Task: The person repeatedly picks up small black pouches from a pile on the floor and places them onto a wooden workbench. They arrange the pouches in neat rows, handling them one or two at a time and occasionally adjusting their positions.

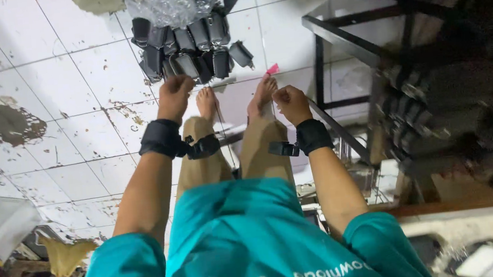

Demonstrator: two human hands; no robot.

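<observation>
While the left hand reaches closed toward the heap of dark parts, its grip possibly empty, the fisted right hand may drop whatever it pinches onto bare feet.

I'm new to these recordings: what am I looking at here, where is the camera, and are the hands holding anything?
There is no machine here. One camera sits on a person's head and looks down along their body, so you see the teal shirt, tan trousers and bare feet. Both arms reach forward, each wrist wearing a black strap. The left hand reaches toward a pile of small dark grey box-shaped parts on the stained white tiled floor; whether its fingers hold one I cannot tell. The right hand is curled closed, with nothing clearly visible in it. A crumpled clear plastic bag lies beyond the pile, and a dark metal frame stands to the right.
</observation>
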